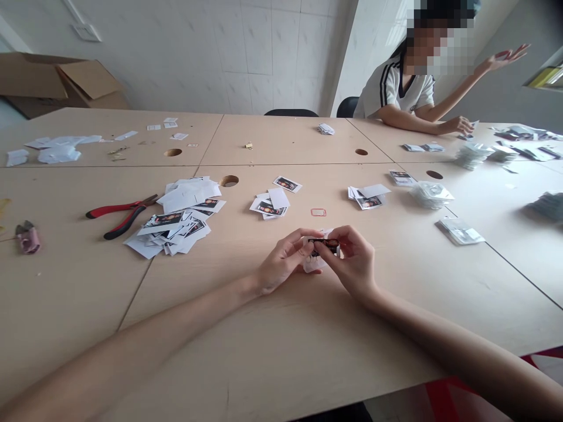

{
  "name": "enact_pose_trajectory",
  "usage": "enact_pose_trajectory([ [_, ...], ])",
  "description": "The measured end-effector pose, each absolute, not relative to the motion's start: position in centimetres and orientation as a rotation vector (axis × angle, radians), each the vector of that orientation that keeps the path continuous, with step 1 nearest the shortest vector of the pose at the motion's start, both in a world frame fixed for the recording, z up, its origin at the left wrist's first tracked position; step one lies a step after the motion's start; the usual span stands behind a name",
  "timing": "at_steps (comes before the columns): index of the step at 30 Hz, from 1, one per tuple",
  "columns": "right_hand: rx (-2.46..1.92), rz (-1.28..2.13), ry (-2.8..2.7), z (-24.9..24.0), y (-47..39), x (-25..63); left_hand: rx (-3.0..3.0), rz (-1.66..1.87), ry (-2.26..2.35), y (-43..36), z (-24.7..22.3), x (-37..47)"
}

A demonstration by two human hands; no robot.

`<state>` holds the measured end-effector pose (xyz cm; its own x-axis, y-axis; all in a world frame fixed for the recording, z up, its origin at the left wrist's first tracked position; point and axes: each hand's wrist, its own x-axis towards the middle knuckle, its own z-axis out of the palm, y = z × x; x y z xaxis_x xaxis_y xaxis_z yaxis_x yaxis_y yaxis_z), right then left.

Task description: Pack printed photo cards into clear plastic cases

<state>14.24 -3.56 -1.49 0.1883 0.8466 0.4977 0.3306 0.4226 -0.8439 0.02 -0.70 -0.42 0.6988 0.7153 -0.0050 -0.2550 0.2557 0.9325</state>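
Near the middle of the table, my left hand (285,261) and my right hand (354,258) come together around a small dark printed card (329,247) with a clear plastic sleeve (313,265) at it. Both thumbs press on the card's face, and the fingers curl behind it. Just beyond my hands lies a small red-outlined tag (318,212). Further out are a small group of printed cards (270,205) and another group (368,198) to its right. A large loose heap of cards (176,228) spreads out to the left.
Red-handled pliers (127,217) and pink-handled cutters (29,237) lie at the left. Sleeved packs (461,231) and stacks (431,194) stand at the right. Across the table (264,328) a person (407,99) sits with one hand raised. A cardboard box (61,82) is behind.
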Motion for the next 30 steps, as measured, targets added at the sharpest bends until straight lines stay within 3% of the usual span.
enact_pose_trajectory([
  [9,-1.185,0.528,-1.385,-0.7,-3.71,14.21,0.799,0.717,0.411,-1.44,-0.42,0.55],
  [30,-1.298,0.398,-1.466,-0.68,-3.3,13.93,0.767,0.711,0.419,-0.97,-0.64,0.5],
])
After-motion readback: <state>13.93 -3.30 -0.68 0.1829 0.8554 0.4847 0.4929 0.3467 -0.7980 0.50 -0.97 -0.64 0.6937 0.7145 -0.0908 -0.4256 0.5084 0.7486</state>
